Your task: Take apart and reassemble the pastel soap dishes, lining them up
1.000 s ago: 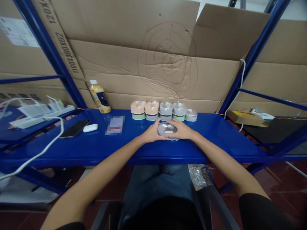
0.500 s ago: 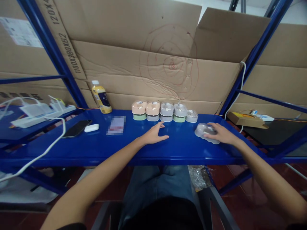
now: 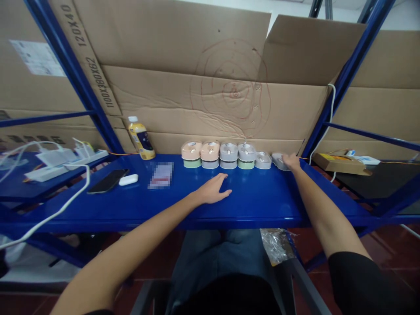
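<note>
At the back right of the blue shelf, my right hand (image 3: 291,162) has its fingers on a small grey clear-lidded container (image 3: 278,161), partly hidden by the hand. Just left of it stands a single low grey container (image 3: 263,160). Stacked pairs continue the row leftward: a grey one over green (image 3: 246,154), a grey pair (image 3: 228,155), a peach one over grey (image 3: 210,153) and a peach one over green (image 3: 191,153). My left hand (image 3: 212,189) rests on the shelf in front of the row, empty, thumb and fingers apart.
On the left are a yellow drink bottle (image 3: 141,139), a blurred-out packet (image 3: 161,175), a white earbud case (image 3: 128,180), a black phone (image 3: 108,181) and a power strip (image 3: 65,166) with white cables. Cardboard (image 3: 164,100) backs the blue shelf (image 3: 256,205). Blue posts stand either side.
My right hand has moved the grey container back and slightly left, from the front right to the right end of the row. My left hand has stayed nearly still, and the view has shifted slightly.
</note>
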A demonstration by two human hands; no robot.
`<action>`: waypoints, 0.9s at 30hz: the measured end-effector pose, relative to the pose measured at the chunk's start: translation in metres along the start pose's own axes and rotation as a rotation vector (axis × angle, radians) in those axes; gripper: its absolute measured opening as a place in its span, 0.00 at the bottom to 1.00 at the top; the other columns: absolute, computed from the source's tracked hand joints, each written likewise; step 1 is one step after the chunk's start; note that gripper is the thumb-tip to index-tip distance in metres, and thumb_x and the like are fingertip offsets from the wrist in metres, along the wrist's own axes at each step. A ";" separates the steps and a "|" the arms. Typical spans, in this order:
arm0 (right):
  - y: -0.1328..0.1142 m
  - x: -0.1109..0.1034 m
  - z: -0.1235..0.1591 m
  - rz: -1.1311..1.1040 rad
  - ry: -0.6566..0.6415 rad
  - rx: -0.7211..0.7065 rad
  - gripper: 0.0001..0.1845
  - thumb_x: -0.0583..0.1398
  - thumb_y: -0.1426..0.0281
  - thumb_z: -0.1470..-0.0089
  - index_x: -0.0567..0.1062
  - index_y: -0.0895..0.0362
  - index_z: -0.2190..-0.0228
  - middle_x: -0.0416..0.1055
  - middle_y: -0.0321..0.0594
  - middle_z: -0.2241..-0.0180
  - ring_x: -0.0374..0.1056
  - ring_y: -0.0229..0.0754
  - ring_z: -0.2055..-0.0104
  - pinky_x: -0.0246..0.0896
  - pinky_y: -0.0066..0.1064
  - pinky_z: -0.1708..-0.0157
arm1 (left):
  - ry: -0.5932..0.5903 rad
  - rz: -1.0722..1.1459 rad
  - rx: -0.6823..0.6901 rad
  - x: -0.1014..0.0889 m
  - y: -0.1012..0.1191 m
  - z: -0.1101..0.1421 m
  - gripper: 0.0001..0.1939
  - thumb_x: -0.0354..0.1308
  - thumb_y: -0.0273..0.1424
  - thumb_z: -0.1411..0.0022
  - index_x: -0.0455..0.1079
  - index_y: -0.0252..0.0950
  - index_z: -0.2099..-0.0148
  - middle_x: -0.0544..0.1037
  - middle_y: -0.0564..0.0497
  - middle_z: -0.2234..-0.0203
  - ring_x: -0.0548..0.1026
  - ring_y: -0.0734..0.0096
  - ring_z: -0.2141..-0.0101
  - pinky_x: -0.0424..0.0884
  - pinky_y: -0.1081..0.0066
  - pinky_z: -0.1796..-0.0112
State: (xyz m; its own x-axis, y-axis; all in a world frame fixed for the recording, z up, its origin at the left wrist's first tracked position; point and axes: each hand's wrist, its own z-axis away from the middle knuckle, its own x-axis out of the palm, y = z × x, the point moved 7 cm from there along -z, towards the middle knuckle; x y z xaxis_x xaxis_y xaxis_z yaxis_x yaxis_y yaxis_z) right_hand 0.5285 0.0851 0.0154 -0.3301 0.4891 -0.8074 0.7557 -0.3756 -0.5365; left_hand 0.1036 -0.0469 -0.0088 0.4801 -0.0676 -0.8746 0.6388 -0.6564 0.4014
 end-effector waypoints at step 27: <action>-0.071 -0.028 0.148 0.396 -0.104 -0.440 0.48 0.58 0.36 0.43 0.66 0.63 0.39 0.66 0.69 0.39 0.68 0.71 0.39 0.67 0.53 0.46 | 0.009 -0.458 -0.004 -0.004 0.026 -0.033 0.19 0.55 0.42 0.29 0.76 0.32 0.51 0.80 0.35 0.54 0.80 0.46 0.53 0.76 0.56 0.55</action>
State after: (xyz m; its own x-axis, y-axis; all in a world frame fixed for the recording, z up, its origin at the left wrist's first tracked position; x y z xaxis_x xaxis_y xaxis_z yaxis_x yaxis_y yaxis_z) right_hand 0.4002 -0.0186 0.0395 -0.0123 0.2907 -0.9567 0.9884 -0.1411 -0.0556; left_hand 0.1386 -0.0388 0.0143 0.1532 0.2356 -0.9597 0.7891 -0.6138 -0.0248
